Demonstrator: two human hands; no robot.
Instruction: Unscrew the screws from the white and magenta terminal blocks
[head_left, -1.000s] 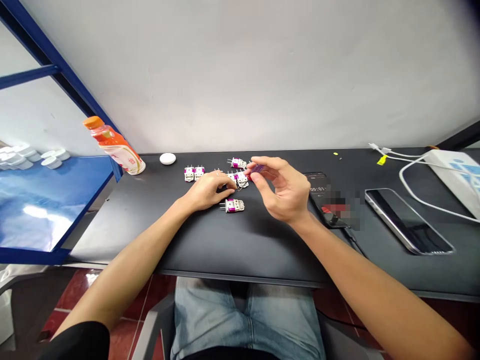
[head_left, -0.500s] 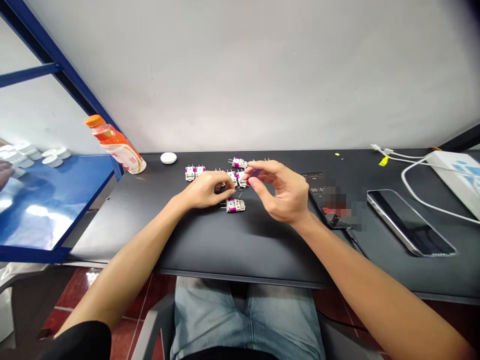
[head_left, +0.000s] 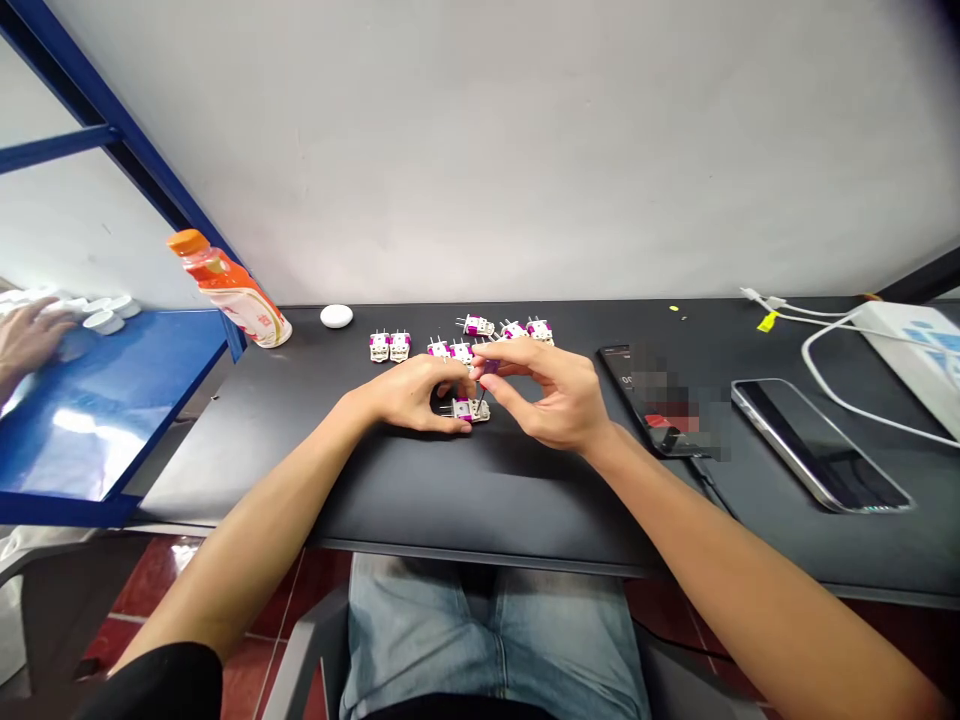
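Note:
A small white-and-purple plug core with metal pins (head_left: 466,410) lies flat on the black table. My left hand (head_left: 412,393) is closed around its left side, thumb at the near edge and fingers beyond it. In my right hand (head_left: 555,395), thumb and fingers pinch the purple handle of a small screwdriver (head_left: 489,368). Its thin dark shaft slants down to the top of the plug core. Behind my hands lie several similar plug cores (head_left: 438,348), some partly covered by my fingers. Two more plug cores (head_left: 390,346) stand side by side to the left.
An orange-capped bottle (head_left: 236,295) and a white disc (head_left: 336,316) stand at the back left. Right of my hands lie a dark phone (head_left: 626,385), a second phone (head_left: 821,445), white cables (head_left: 817,350) and a white box (head_left: 919,345). Another person's hand (head_left: 30,340) shows beyond the blue frame.
My right hand has moved left and slightly down, bringing the screwdriver over the plug core. My left hand has come down around that core. The other person's hand reaches further into view.

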